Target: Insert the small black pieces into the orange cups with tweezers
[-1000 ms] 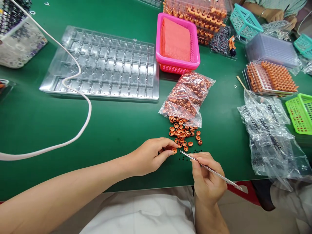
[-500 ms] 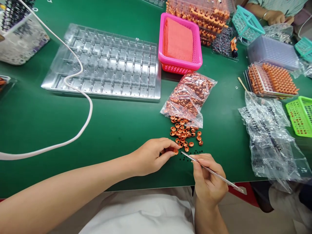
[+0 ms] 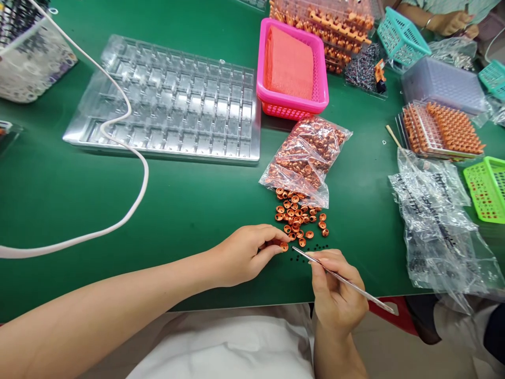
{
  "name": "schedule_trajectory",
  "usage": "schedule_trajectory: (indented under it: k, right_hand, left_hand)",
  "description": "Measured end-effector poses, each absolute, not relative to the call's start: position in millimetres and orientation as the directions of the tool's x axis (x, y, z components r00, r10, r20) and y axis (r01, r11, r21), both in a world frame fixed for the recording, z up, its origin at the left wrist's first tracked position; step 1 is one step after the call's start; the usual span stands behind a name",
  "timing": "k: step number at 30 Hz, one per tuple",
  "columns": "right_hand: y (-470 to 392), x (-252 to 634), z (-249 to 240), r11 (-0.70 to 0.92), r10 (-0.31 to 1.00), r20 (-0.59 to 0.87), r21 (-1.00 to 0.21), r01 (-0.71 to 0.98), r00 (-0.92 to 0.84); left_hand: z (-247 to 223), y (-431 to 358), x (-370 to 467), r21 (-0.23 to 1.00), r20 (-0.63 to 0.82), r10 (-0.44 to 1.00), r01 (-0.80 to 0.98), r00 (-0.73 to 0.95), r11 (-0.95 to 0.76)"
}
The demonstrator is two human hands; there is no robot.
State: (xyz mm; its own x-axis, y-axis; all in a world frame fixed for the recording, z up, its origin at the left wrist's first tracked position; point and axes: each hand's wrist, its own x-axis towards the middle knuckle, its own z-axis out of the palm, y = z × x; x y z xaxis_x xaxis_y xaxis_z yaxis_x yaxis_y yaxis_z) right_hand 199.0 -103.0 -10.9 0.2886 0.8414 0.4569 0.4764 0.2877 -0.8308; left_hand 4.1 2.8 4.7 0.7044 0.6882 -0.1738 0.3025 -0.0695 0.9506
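Note:
Between the thumb and fingers of my left hand [image 3: 250,255] is a small copper-coloured cup-shaped part [image 3: 284,246], held just above the green table. My right hand [image 3: 339,292] grips a pair of metal tweezers [image 3: 335,276], whose tip points left and lies close to that part. Whether the tip holds anything is too small to tell. Tiny black pieces [image 3: 309,249] are scattered beneath the tweezers. Several loose copper-coloured parts [image 3: 295,216] lie just beyond my fingers, spilling from the mouth of a clear plastic bag [image 3: 305,155] full of the same kind.
A clear compartment tray [image 3: 169,105] lies at left under a white cable [image 3: 147,173]. Behind the bag stands a pink basket [image 3: 322,89] with an orange cloth. Crumpled plastic bags [image 3: 437,226] and a green basket [image 3: 489,195] are at right. Another person's hand [image 3: 452,23] works at the far right.
The view has shifted very slightly. My hands stay almost still, with the tweezers' tip moved a touch left near the copper-coloured part. The other person's hand has moved slightly.

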Motion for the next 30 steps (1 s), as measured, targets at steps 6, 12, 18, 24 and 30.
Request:
schedule_trajectory:
  k: [6,12,18,24,30]
  right_hand:
    - [-103.3,199.4,-10.9,0.288,0.841,0.467,-0.814,0.503,0.274]
    - [-102.7,201.0,-13.5,0.289,0.834,0.479,-0.801,0.525,0.273]
    - [-103.1,199.0,-14.4,0.286,0.829,0.476,-0.811,0.51,0.293]
    - [-103.3,200.4,-14.1,0.298,0.836,0.473,-0.818,0.492,0.279]
    - [-103.4,202.1,-10.9,0.33,0.849,0.483,-0.8,0.502,0.213]
  left_hand:
    - [5.8,3.1,5.0,0.951,-0.176,0.688,0.302,0.704,-0.065]
    - [4.0,2.4,4.9,0.953,-0.161,0.698,0.294,0.697,-0.074]
    - [4.6,2.5,4.7,0.954,-0.162,0.691,0.29,0.704,-0.072]
    - [2.1,1.0,5.1,0.957,-0.139,0.697,0.276,0.704,-0.087]
    - [1.5,0.2,4.6,0.953,-0.103,0.685,0.268,0.721,-0.139]
